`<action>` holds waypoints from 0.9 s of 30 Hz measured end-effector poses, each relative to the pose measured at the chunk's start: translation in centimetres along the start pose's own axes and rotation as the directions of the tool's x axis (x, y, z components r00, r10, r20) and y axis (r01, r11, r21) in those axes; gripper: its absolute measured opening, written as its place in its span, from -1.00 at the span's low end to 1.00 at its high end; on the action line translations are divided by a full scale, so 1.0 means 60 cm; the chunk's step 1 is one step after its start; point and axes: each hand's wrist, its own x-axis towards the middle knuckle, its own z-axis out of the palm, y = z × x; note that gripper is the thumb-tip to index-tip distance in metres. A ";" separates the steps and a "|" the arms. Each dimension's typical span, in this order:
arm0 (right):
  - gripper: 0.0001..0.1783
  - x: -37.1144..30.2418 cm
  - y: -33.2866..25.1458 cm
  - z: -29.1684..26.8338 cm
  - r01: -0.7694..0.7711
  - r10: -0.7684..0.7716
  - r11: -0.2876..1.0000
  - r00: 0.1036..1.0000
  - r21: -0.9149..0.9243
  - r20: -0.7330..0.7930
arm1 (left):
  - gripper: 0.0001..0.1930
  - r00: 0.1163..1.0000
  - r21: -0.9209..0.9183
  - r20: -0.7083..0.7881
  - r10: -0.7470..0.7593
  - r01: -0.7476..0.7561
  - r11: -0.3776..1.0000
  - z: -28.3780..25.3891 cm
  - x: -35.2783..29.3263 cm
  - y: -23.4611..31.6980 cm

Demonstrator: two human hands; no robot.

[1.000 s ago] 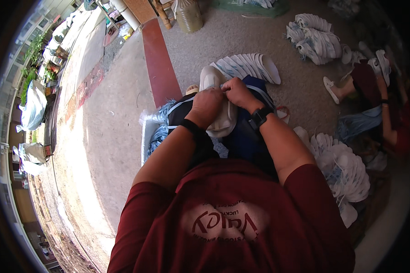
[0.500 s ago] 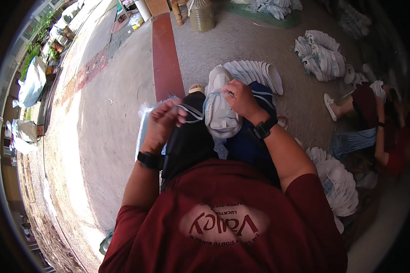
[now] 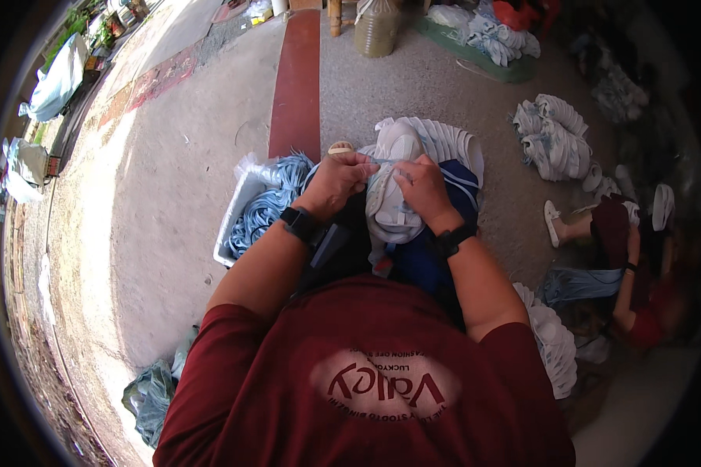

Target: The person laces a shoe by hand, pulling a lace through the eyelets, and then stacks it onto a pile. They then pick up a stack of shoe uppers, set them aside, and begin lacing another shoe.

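A pale grey-white sneaker (image 3: 391, 204) rests upright on my lap, toe pointing away from me. My left hand (image 3: 333, 184) pinches a thin light-blue shoelace (image 3: 382, 162) at the left side of the shoe's top. At the right side my right hand (image 3: 424, 185) grips the shoe upper and the lace's other end. The lace runs taut between both hands. Both wrists carry black bands. A white tub (image 3: 234, 226) full of light-blue laces (image 3: 269, 206) sits on the floor just left of my left hand.
A row of white sneakers (image 3: 444, 138) lies just beyond the shoe, with further piles at the right (image 3: 551, 140), lower right (image 3: 553, 346) and top (image 3: 487, 35). A seated person (image 3: 627, 261) is at the right. A red floor stripe (image 3: 294, 86) runs away ahead.
My left hand, which had reached out left toward the tub, has come back to the shoe with a lace. Both hands now meet at the shoe's top.
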 end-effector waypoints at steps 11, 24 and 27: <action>-0.73 0.014 0.001 0.012 -0.189 0.188 0.982 0.982 -0.004 -0.030 | -0.89 0.927 0.541 -0.196 0.321 -0.171 0.824 0.004 0.123 -0.057; -0.92 0.037 -0.001 0.028 -0.243 0.248 0.957 0.969 -0.160 0.009 | -0.86 0.913 0.882 -0.110 0.393 -0.092 0.461 0.013 0.121 -0.038; -0.92 0.041 0.015 0.041 -0.261 0.245 0.942 0.965 -0.211 -0.096 | -0.80 0.906 0.879 -0.114 0.408 -0.099 0.466 0.019 0.118 -0.040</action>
